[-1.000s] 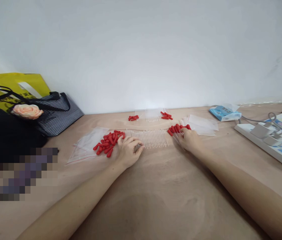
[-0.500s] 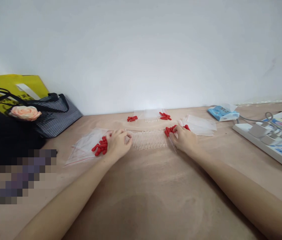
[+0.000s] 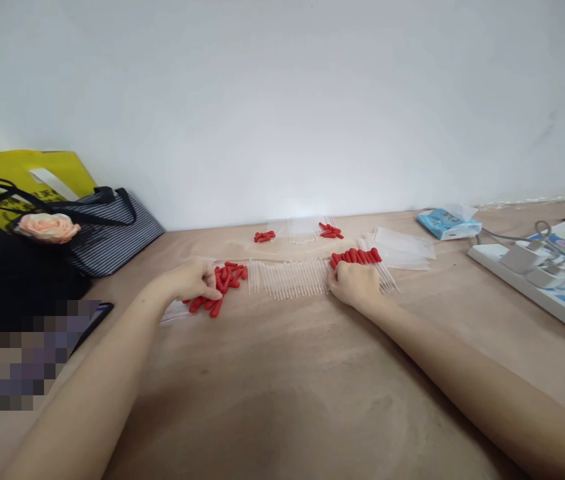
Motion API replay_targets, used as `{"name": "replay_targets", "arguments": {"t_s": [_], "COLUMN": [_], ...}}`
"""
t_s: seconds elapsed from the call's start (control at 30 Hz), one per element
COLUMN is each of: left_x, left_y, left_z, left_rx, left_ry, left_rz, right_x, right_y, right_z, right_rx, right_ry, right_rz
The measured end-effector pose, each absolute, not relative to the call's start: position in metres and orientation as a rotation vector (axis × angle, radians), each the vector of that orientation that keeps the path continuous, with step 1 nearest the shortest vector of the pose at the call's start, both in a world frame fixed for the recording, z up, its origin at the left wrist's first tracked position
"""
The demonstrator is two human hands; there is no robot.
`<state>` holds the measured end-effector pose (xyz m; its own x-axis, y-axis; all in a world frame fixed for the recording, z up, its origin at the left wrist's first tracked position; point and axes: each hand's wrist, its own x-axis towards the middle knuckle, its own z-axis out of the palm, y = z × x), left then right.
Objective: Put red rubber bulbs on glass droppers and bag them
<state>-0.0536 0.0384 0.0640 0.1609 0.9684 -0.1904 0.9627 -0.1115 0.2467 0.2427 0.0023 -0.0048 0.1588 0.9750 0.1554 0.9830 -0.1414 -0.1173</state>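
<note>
Thumb and fingers apart, my left hand reaches into a loose pile of red rubber bulbs; no bulb clearly sits in its grip. Part of the pile lies over clear zip bags under that hand. My right hand is closed, knuckles up, at the right end of a row of thin clear tubes. Whatever its fingers hold is hidden. Right behind it, a row of red bulbs sits on the ends of tubes, whose tips fan out to the right of the hand.
Further back lie two small red bulb piles and more tubes. Clear bags and a blue tissue pack are on the right, near a power strip. A striped bag stands at left.
My left hand has moved left, and red bulbs now lie spread further right beside the tubes. My right hand has shifted slightly left and closed, uncovering the capped tubes behind it.
</note>
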Motion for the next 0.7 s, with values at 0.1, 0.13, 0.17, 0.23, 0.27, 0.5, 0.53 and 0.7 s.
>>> {"name": "replay_targets", "arguments": {"t_s": [0.1, 0.13, 0.17, 0.23, 0.27, 0.5, 0.53, 0.7], "left_x": [-0.044, -0.039, -0.035, -0.028, -0.027, -0.022, -0.018, 0.011], "left_y": [0.027, 0.024, 0.021, 0.017, 0.015, 0.011, 0.011, 0.015], "left_z": [0.070, 0.070, 0.069, 0.068, 0.067, 0.068, 0.065, 0.028], "left_rx": [2.095, 2.134, 2.169, 2.195, 2.193, 2.429, 2.503, 2.457], "left_ry": [1.896, 1.958, 2.013, 2.068, 2.072, 1.795, 1.681, 1.342], "left_rz": [-0.417, -0.477, -0.521, -0.559, -0.558, -0.270, -0.130, 0.653], "right_x": [0.242, 0.241, 0.241, 0.239, 0.239, 0.241, 0.243, 0.252], "right_y": [0.003, 0.003, 0.003, 0.003, 0.003, 0.001, 0.001, 0.001], "right_z": [-0.005, -0.006, -0.006, -0.007, -0.007, -0.012, -0.015, -0.031], "right_rx": [-2.236, -2.234, -2.235, -2.245, -2.251, -2.067, -1.970, -1.435], "right_ry": [-1.931, -1.932, -1.931, -1.928, -1.926, -1.950, -1.977, -2.091], "right_rz": [-0.045, -0.037, -0.030, -0.024, -0.025, -0.182, -0.193, -0.088]}}
